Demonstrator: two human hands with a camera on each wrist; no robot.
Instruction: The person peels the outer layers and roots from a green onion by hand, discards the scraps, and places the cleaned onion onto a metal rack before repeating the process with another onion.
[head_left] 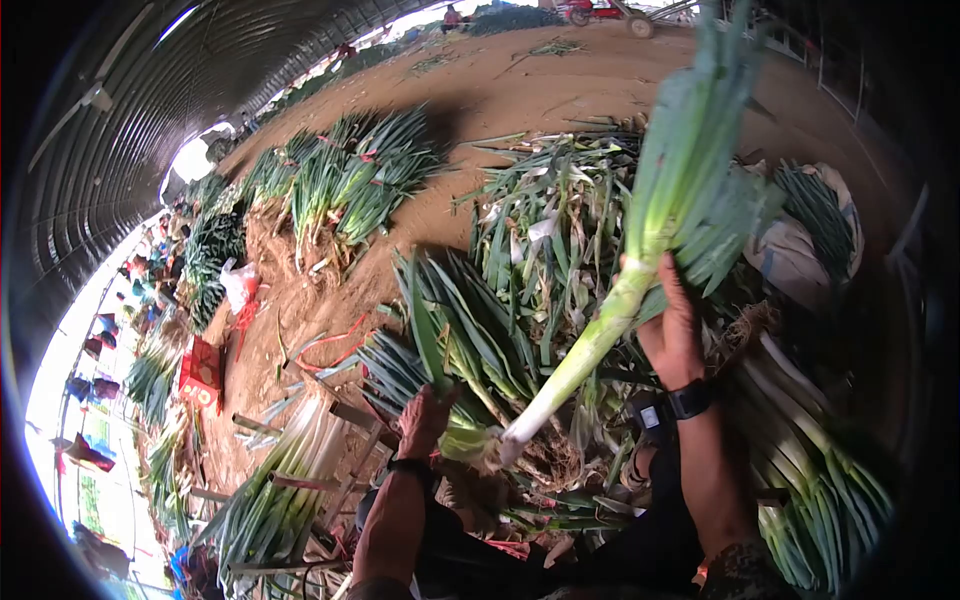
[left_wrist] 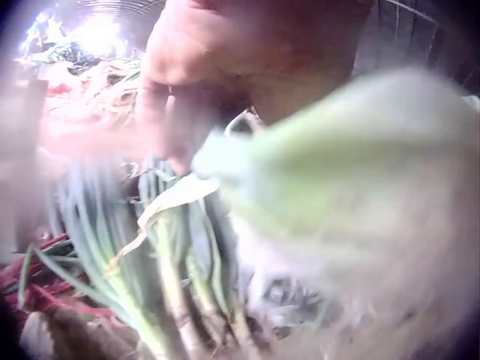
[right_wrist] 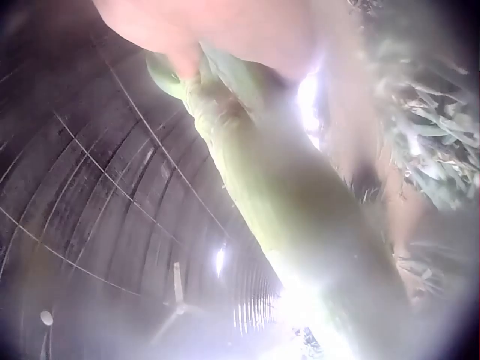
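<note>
In the head view a thick leek (head_left: 590, 330) slants up to the right, white root end low and broad green leaves high. My right hand (head_left: 678, 335) grips it where the stalk turns to leaves. My left hand (head_left: 425, 422) grips a green outer leaf (head_left: 424, 335), which sticks up out of the fist. Beside that fist, a pale peeled-back sheath (head_left: 466, 442) hangs at the leek's root end. The left wrist view has a blurred pale green sheath (left_wrist: 322, 165) in front of the hand. Close up, the right wrist view shows the stalk (right_wrist: 255, 172) below the right hand.
Untrimmed leeks (head_left: 470, 320) lie just ahead, with a heap of stripped leaves (head_left: 560, 200) behind. Clean leeks rest on a rack (head_left: 305, 484) at left, more leeks (head_left: 815, 470) at right. A white sack (head_left: 790, 255), tied bundles (head_left: 350, 180) and a red box (head_left: 201, 373) stand farther off.
</note>
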